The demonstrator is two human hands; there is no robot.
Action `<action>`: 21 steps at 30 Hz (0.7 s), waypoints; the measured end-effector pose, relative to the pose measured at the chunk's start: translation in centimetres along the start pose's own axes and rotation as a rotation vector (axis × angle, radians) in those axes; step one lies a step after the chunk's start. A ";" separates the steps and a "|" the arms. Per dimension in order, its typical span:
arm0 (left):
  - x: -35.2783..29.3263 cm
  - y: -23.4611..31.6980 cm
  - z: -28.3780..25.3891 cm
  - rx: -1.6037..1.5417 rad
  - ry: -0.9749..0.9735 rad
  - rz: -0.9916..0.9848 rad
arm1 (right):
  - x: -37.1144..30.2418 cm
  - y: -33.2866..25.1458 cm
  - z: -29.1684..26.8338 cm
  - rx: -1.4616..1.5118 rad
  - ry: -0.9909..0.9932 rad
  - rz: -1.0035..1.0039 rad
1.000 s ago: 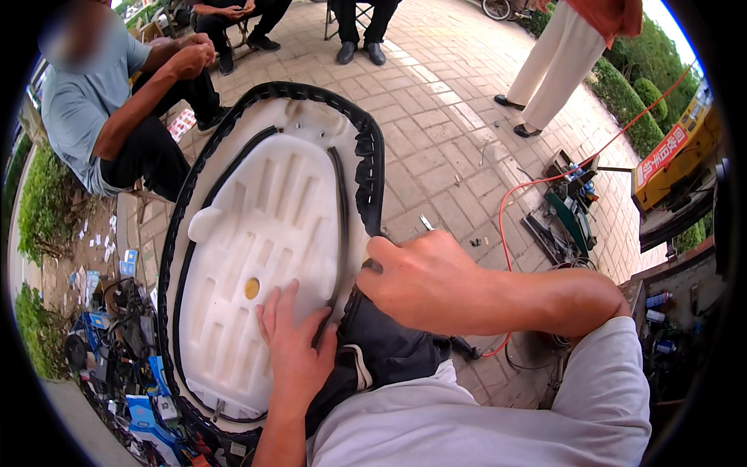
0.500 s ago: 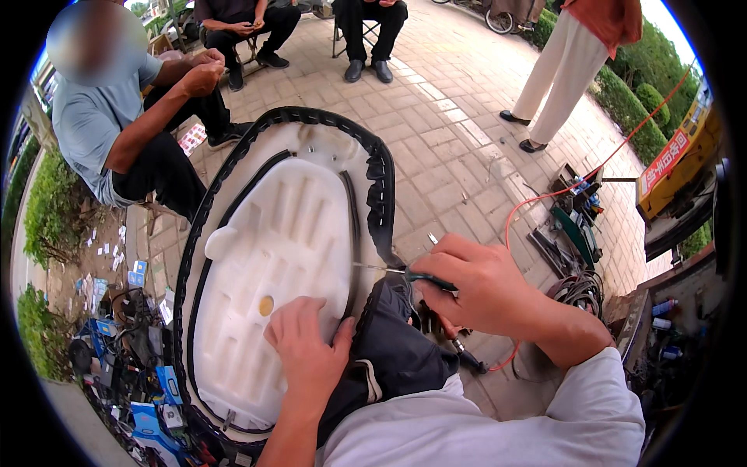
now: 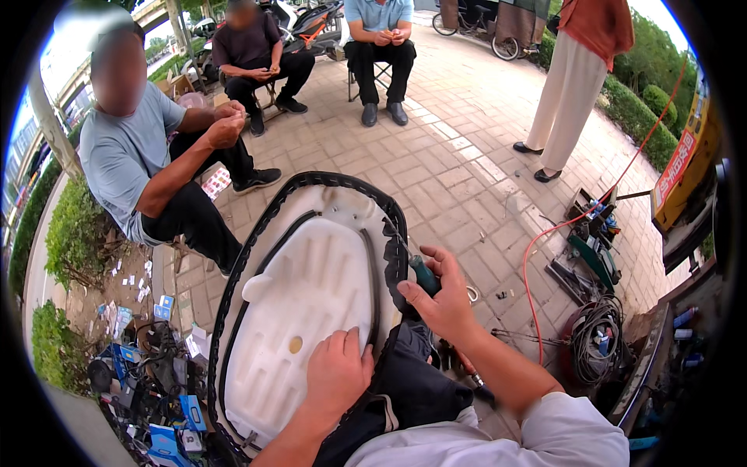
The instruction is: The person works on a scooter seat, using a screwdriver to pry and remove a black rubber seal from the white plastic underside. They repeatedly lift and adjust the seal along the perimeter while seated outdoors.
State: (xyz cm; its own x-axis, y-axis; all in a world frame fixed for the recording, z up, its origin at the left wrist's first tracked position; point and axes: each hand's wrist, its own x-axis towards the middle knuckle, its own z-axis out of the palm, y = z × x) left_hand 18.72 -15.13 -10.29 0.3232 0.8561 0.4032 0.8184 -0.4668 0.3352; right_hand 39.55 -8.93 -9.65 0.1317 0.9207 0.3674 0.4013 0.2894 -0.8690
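Observation:
An upturned scooter seat (image 3: pixel 268 335) lies across my lap, its white plastic base facing up. A black cover edge (image 3: pixel 393 261) is folded over the seat's rim. My left hand (image 3: pixel 340 370) rests on the lower right part of the base with its fingers laid flat, holding nothing. Closed around a screwdriver (image 3: pixel 424 274) with a dark green handle, my right hand (image 3: pixel 447 296) is beside the seat's right edge. The screwdriver's thin shaft slants up and left to the black cover edge; whether its tip is under the cover, I cannot tell.
Several people sit or stand on the paved ground, the nearest person (image 3: pixel 148 156) at the left. Small boxes and parts (image 3: pixel 156 389) are heaped at the lower left. Tools (image 3: pixel 591 249), coiled cable (image 3: pixel 595 342) and a red hose (image 3: pixel 537 257) lie to the right.
My right hand has shifted the screwdriver from the seat's middle right side up toward its far right rim. The whole view has tilted upward; my left hand still rests on the base.

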 end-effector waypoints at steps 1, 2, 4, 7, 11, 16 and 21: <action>-0.2 -0.1 -0.2 -0.018 -0.023 0.015 | 0.3 -0.5 -0.3 0.063 -0.071 0.116; -0.4 -0.3 -0.8 -0.035 -0.046 0.029 | 0.1 -1.1 -0.5 0.113 -0.085 0.120; -1.0 -0.5 -2.2 -0.071 -0.129 0.038 | -0.6 -2.0 -0.9 0.211 -0.130 0.137; -1.5 -0.4 -4.0 -0.135 -0.316 0.059 | -3.9 -1.9 -2.6 0.258 -0.141 0.207; -1.0 -1.8 -6.0 -0.095 -0.484 0.083 | -6.3 -1.5 -5.3 -0.041 -0.222 0.090; -3.4 -2.3 -5.4 -0.124 -0.399 -0.036 | -6.6 -2.4 -8.3 0.100 -0.282 -0.016; -5.3 -2.5 -3.2 -0.207 -0.295 -0.106 | -1.2 -8.4 -9.0 -0.431 -0.868 -0.539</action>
State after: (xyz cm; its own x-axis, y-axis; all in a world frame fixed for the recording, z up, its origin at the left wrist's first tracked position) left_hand 13.47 -19.18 -10.53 0.3894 0.9152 0.1040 0.7510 -0.3808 0.5395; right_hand 44.13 -14.80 0.22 -0.7674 0.6211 0.1589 0.5190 0.7474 -0.4148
